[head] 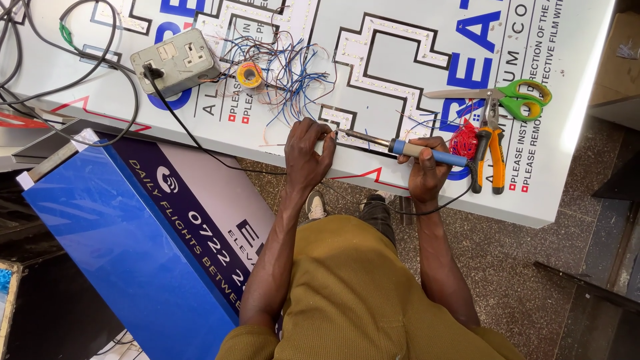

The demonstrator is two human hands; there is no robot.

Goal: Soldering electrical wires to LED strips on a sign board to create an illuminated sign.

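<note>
My right hand [425, 168] grips the blue handle of a soldering iron [400, 147], whose metal tip points left toward my left hand. My left hand [305, 155] rests on the white sign panel [373, 67], fingers curled over thin wires at the edge of an outlined letter channel [383, 60]. The iron's tip sits just beside my left fingertips. A tangle of blue and red wires [293, 70] spreads above my left hand.
A grey socket box [175, 61] with a black cable stands at the upper left, a solder spool [249, 74] beside it. Green-handled scissors [517, 97], orange pliers [490, 150] and a red wire coil [463, 141] lie right. A blue sign box [120, 247] leans below left.
</note>
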